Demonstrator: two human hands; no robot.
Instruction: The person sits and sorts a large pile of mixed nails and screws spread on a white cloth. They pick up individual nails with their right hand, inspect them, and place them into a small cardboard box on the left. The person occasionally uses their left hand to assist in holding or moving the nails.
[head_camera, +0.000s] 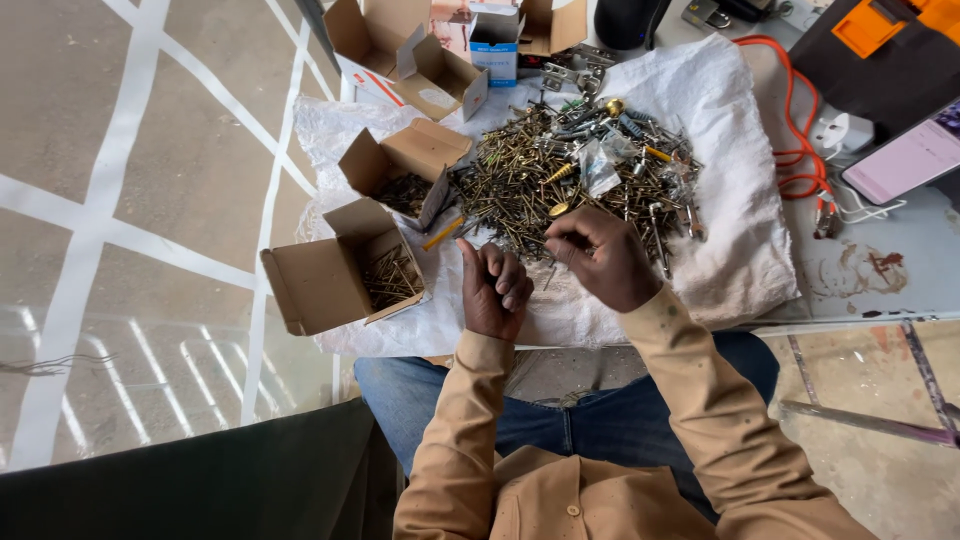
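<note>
A big heap of mixed screws and fasteners (560, 165) lies on a white woven sack (720, 170) on the table. My left hand (493, 290) is curled shut near the sack's front edge; whether it holds screws is hidden. My right hand (600, 258) pinches at the heap's near edge, fingertips together on what looks like a screw. Left of my hands stands an open cardboard box (340, 270) with screws inside. Another open box with screws (405, 170) sits just behind it.
More open cardboard boxes (400, 50) and a small blue-and-white box (495, 45) stand at the back. An orange cable (795, 150), a white plug (845, 130) and a phone (905, 160) lie right of the sack. A small clear bag (600, 165) rests on the heap.
</note>
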